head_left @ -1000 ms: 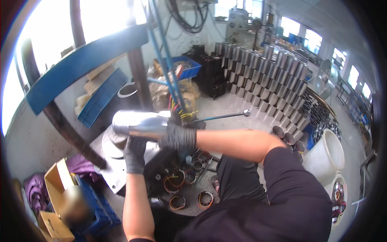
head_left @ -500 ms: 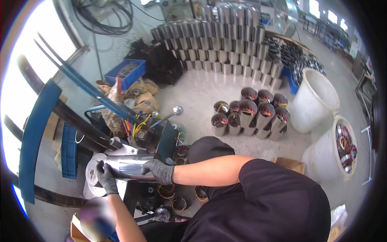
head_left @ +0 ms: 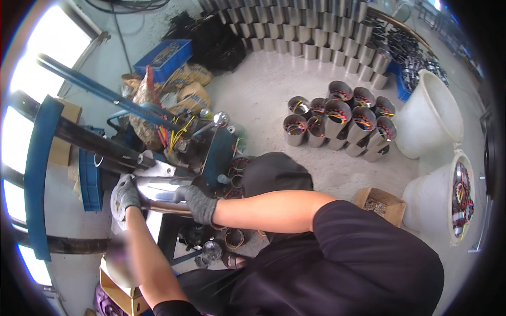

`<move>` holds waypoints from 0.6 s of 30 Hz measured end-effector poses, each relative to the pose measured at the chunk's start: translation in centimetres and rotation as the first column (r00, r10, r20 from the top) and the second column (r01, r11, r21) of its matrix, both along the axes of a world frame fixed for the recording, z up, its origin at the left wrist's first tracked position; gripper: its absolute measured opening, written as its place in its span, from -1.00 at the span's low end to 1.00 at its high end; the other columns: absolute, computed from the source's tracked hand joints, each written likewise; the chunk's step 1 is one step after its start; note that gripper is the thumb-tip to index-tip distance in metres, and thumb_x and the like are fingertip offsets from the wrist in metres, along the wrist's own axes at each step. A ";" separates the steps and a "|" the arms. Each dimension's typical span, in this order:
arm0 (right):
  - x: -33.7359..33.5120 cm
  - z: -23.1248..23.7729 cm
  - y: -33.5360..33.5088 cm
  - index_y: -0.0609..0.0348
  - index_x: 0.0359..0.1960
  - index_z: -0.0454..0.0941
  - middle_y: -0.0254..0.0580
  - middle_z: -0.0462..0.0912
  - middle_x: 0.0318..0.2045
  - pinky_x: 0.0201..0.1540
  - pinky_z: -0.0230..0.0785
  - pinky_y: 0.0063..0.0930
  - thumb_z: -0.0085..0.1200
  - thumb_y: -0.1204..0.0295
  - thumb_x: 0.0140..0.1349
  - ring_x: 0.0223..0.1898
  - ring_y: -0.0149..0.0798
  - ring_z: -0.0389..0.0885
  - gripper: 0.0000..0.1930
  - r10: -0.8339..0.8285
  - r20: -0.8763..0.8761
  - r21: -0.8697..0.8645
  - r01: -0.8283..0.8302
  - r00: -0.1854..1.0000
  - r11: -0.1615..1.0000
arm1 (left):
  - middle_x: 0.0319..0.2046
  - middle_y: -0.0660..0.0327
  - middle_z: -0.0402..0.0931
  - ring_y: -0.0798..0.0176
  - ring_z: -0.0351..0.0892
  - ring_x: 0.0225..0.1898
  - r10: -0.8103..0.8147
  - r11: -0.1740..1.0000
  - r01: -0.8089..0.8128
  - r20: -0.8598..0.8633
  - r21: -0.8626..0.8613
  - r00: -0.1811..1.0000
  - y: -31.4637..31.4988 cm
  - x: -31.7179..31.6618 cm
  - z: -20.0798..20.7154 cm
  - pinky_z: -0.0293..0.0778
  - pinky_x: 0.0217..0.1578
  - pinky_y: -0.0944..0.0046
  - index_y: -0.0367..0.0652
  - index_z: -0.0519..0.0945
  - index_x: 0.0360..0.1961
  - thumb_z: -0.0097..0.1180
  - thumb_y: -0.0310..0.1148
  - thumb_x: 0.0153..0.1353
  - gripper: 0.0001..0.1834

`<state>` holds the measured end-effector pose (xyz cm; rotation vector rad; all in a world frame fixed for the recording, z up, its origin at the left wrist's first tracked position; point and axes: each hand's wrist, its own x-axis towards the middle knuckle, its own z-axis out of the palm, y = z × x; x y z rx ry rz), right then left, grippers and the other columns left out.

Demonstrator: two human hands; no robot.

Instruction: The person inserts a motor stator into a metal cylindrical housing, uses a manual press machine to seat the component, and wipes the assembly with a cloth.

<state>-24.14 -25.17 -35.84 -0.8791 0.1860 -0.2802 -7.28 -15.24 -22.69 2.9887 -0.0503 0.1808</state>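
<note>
A shiny metal cylinder (head_left: 162,188) lies on its side on the machine's pale plate, its left end close to a light round disc (head_left: 115,206). My left hand (head_left: 127,194), in a grey glove, is closed on the cylinder's left end. At the right end, my gloved right hand (head_left: 198,203) grips the cylinder with its fingers over the top. Just behind the cylinder, a dark bar (head_left: 100,146) of the machine ends in a metal tip.
A lever with a ball knob (head_left: 221,119) rises beside a blue plate. Several metal sleeves with wound coils (head_left: 336,118) stand on the floor, right of centre. White bins (head_left: 429,118) stand at the right. A cardboard box (head_left: 395,206) is near my right shoulder.
My left hand has moved up from below the cylinder's left end and now wraps that end. My right hand keeps its hold. The view has tilted downward.
</note>
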 end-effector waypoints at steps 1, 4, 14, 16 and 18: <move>-0.9 0.1 0.1 0.19 -0.40 0.62 -0.18 0.62 -0.40 -0.10 0.40 -0.33 0.09 0.36 0.15 -0.30 -0.28 0.53 -0.84 -0.054 0.007 -0.151 0.054 0.999 0.987 | 0.05 -0.05 0.66 -0.09 0.64 0.14 0.038 0.999 -0.038 -0.048 -0.014 0.998 -0.2 -0.5 0.3 0.49 0.09 0.01 -0.09 0.71 0.04 -0.12 0.28 0.35 -0.31; -2.9 1.1 -0.4 0.18 -0.23 0.65 -0.13 0.67 -0.25 -0.04 0.49 -0.32 0.11 0.44 0.14 -0.21 -0.25 0.64 -0.81 -0.014 -0.051 -0.058 0.011 0.999 0.998 | 0.05 -0.12 0.63 -0.13 0.62 0.15 0.035 0.998 -0.035 -0.005 0.045 0.999 -0.7 -1.7 0.7 0.47 0.10 -0.07 -0.14 0.71 0.03 -0.22 0.30 0.38 -0.25; -4.0 0.6 0.2 0.10 -0.38 0.60 -0.15 0.58 -0.31 -0.01 0.38 -0.35 0.20 0.28 0.03 -0.18 -0.20 0.53 -0.81 -0.084 -0.189 0.063 0.097 0.978 0.993 | 0.00 -0.02 0.69 -0.07 0.70 0.05 0.098 0.993 -0.095 0.046 -0.065 0.994 -1.5 -2.9 1.3 0.55 0.02 0.01 -0.14 0.75 -0.04 -0.18 0.17 0.30 -0.34; -4.7 1.0 -0.5 0.07 -0.42 0.61 -0.16 0.58 -0.32 0.00 0.37 -0.35 0.20 0.27 0.01 -0.18 -0.19 0.52 -0.82 -0.109 -0.194 0.035 0.118 0.975 0.992 | 0.01 -0.02 0.68 -0.06 0.70 0.06 0.104 0.994 -0.104 0.013 -0.022 0.995 -3.0 -4.9 2.9 0.54 0.02 0.01 -0.13 0.74 -0.03 -0.18 0.17 0.30 -0.34; -5.8 2.8 -1.1 0.06 -0.44 0.61 -0.17 0.58 -0.32 0.01 0.37 -0.34 0.20 0.26 0.00 -0.17 -0.18 0.52 -0.82 -0.099 -0.202 0.049 0.111 0.974 0.993 | 0.02 -0.03 0.68 -0.05 0.69 0.07 0.120 0.992 -0.120 0.011 -0.035 0.993 -2.9 -5.1 3.4 0.54 0.03 0.02 -0.12 0.74 -0.02 -0.18 0.18 0.30 -0.34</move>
